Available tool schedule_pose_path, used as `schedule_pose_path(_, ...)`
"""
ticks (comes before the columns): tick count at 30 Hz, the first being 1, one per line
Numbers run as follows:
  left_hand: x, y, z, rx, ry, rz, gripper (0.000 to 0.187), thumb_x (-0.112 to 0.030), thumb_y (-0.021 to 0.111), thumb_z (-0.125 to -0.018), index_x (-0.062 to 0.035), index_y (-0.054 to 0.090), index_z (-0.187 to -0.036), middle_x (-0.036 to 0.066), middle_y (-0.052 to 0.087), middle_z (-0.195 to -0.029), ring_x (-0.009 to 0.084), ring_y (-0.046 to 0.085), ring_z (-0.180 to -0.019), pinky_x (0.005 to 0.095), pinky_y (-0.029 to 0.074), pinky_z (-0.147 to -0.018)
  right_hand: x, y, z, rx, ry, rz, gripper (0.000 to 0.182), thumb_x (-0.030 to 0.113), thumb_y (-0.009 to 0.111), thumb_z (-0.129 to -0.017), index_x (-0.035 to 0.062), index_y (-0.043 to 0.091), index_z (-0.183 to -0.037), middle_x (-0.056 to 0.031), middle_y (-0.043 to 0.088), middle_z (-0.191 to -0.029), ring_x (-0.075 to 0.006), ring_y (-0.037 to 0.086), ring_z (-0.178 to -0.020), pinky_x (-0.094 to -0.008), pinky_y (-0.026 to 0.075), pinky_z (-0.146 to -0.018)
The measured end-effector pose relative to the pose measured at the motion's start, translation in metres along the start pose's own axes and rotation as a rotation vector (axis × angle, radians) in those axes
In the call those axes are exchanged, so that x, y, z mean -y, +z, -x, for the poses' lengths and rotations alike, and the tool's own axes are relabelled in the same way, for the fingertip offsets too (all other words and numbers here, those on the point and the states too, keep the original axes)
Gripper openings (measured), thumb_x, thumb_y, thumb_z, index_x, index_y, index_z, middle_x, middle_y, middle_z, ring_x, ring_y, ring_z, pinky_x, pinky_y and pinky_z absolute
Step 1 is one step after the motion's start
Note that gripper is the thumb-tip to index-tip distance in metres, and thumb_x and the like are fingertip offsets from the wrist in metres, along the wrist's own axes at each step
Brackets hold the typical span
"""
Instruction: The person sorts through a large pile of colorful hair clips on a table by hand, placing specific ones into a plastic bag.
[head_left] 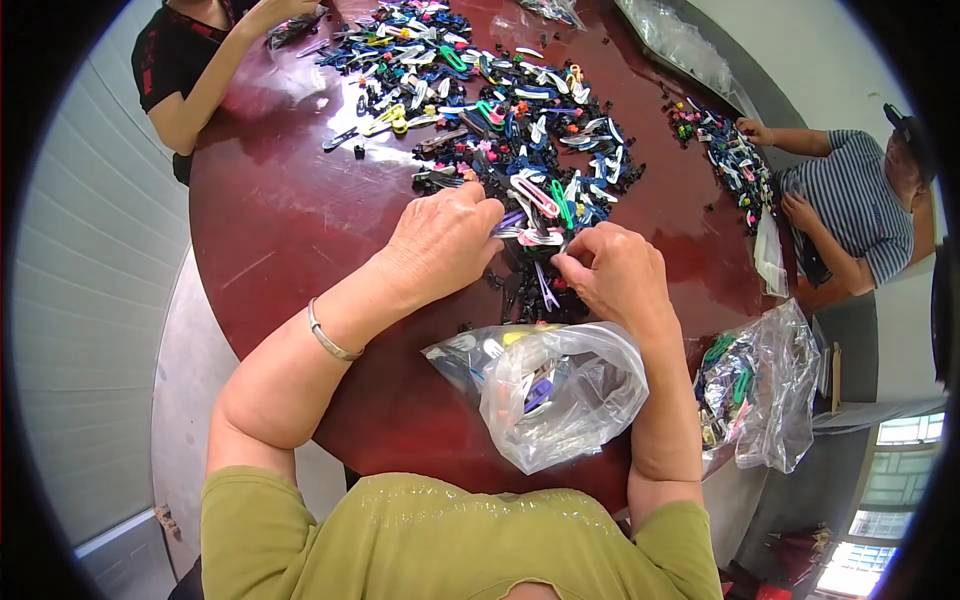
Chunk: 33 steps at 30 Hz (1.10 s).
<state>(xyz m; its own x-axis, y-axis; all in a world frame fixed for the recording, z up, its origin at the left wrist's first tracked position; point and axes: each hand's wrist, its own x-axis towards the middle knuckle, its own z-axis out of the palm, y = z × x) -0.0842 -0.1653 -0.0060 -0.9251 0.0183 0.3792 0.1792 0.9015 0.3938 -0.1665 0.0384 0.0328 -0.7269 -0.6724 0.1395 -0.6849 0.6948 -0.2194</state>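
Note:
A large pile of mixed hair clips (pixel 540 130) in black, white, blue, green, pink and yellow spreads across the table. At the pile's near end, my left hand (pixel 445 235) is closed, its fingertips on purple and white snap hair clips (pixel 508 224). Opposite it, my right hand (pixel 622 275) has thumb and forefinger pinched together beside a pink-and-white clip (pixel 541 238); what lies between those fingertips is too small to make out. A purple pointed clip (pixel 547 287) rests below the hands. Nearer my body, an open clear plastic bag (pixel 560 400) holds several clips.
The dark red round table (pixel 270 230) carries another clear bag of clips (pixel 760 390) at right. A person in a striped shirt (pixel 850 190) handles a smaller clip pile (pixel 735 165). At upper left, another person's arm (pixel 215 85) reaches over the table.

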Motion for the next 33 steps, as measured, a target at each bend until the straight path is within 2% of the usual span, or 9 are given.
schedule_pose_path(10,-0.006,0.003,-0.001,-0.08,0.101,0.1,0.024,-0.012,0.073,-0.078,-0.0044,0.065,-0.1,0.011,0.061,-0.096,0.0313,0.065,-0.086,0.0401,0.053,-0.072,-0.003,-0.021,0.005,-0.214,-0.049,0.126,0.015,0.018,0.065,-0.08,0.0044,0.07,-0.077,-0.0131,0.067,-0.081,-0.0332,0.066,-0.073,-0.042,0.053,-0.066)
schedule_pose_path(13,-0.008,0.007,-0.002,-0.123,0.168,0.136,0.023,-0.013,0.072,-0.08,-0.0056,0.066,-0.1,0.01,0.061,-0.096,0.0299,0.065,-0.084,0.0391,0.054,-0.07,0.002,-0.046,0.012,-0.217,-0.01,-0.15,0.012,0.014,0.065,-0.079,0.0036,0.07,-0.079,-0.0133,0.067,-0.078,-0.0309,0.066,-0.07,-0.04,0.052,-0.064)
schedule_pose_path(14,-0.008,0.008,-0.001,-0.114,0.169,0.126,0.022,-0.013,0.072,-0.08,-0.0061,0.067,-0.1,0.01,0.061,-0.095,0.0294,0.065,-0.083,0.0389,0.054,-0.069,0.001,-0.053,0.014,-0.215,0.0,-0.29,0.008,0.007,0.065,-0.077,0.0018,0.07,-0.079,-0.0109,0.067,-0.073,-0.0231,0.066,-0.065,-0.0344,0.049,-0.059)
schedule_pose_path(17,-0.006,0.013,-0.002,-0.118,0.183,0.108,0.019,-0.015,0.072,-0.082,-0.007,0.067,-0.098,0.009,0.062,-0.095,0.0289,0.065,-0.081,0.0388,0.054,-0.067,0.011,-0.082,0.027,-0.176,0.005,-0.528,0.004,0.001,0.065,-0.075,-0.0005,0.069,-0.076,-0.0069,0.065,-0.07,-0.0143,0.061,-0.061,-0.0282,0.045,-0.055)
schedule_pose_path(21,-0.006,0.017,-0.003,-0.149,0.199,0.093,0.016,-0.016,0.071,-0.083,-0.0071,0.068,-0.096,0.008,0.063,-0.093,0.0291,0.066,-0.079,0.0388,0.054,-0.065,0.014,-0.098,0.039,0.057,-0.254,-0.798,0.003,0.0,0.068,-0.074,-0.0026,0.068,-0.077,-0.0053,0.063,-0.069,-0.0083,0.055,-0.059,-0.0237,0.038,-0.051)
schedule_pose_path(22,-0.006,0.016,-0.003,-0.157,0.2,0.102,0.016,-0.016,0.071,-0.083,-0.0069,0.068,-0.095,0.008,0.063,-0.092,0.0292,0.066,-0.078,0.0387,0.054,-0.065,0.014,-0.103,0.036,0.183,-0.278,-0.777,0.006,0.001,0.07,-0.074,-0.0025,0.068,-0.078,-0.006,0.064,-0.071,-0.0087,0.056,-0.061,-0.0239,0.041,-0.054)
schedule_pose_path(25,-0.007,0.016,-0.003,-0.175,0.195,0.132,0.015,-0.015,0.071,-0.083,-0.0063,0.068,-0.095,0.009,0.063,-0.09,0.0295,0.066,-0.076,0.0384,0.054,-0.063,0.02,-0.083,0.026,0.125,0.017,-0.791,0.007,0.002,0.071,-0.074,-0.0028,0.069,-0.078,-0.0065,0.064,-0.072,-0.0102,0.058,-0.064,-0.0251,0.044,-0.057)
schedule_pose_path(27,-0.007,0.015,-0.003,-0.182,0.182,0.152,0.015,-0.014,0.071,-0.083,-0.0057,0.068,-0.095,0.009,0.064,-0.089,0.0297,0.066,-0.074,0.0383,0.054,-0.062,0.003,-0.047,0.009,-0.046,-0.07,-0.621,0.014,0.01,0.073,-0.078,-0.001,0.071,-0.086,-0.0094,0.065,-0.075,-0.0135,0.061,-0.065,-0.029,0.048,-0.061)
schedule_pose_path(33,-0.007,0.017,-0.005,-0.144,0.095,0.36,0.013,-0.016,0.069,-0.083,-0.0043,0.068,-0.089,0.012,0.067,-0.083,0.0303,0.068,-0.075,0.0381,0.055,-0.066,-0.01,-0.005,-0.007,0.011,-0.073,-0.503,0.016,0.011,0.075,-0.078,0.0025,0.073,-0.091,-0.009,0.061,-0.076,-0.018,0.058,-0.06,-0.0318,0.047,-0.057)
